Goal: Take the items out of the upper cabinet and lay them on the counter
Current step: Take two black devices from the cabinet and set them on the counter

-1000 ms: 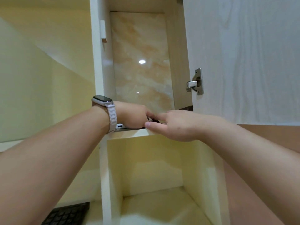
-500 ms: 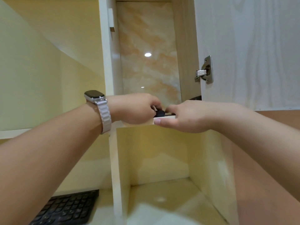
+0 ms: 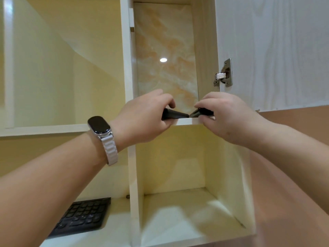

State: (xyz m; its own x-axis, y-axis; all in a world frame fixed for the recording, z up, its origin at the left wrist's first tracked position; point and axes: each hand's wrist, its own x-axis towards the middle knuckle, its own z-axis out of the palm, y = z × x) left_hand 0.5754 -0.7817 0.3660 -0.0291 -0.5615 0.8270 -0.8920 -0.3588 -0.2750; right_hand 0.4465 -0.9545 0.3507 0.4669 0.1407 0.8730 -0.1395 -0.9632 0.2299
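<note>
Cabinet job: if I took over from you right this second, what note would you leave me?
Left hand: grips a black tapered piece at the front edge of the white upper shelf.
Right hand: pinches a dark tapered piece; the tips meet, so they may be one item.
Done: the white cabinet door is open, both pieces grasped.
Left: lower them and lay them on the counter. A black keyboard lies on the lower white surface, left side.

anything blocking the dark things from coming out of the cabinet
Nothing visible: the left hand and right hand each grip a dark item at the shelf edge; the door is open. Counter out of view.
</note>
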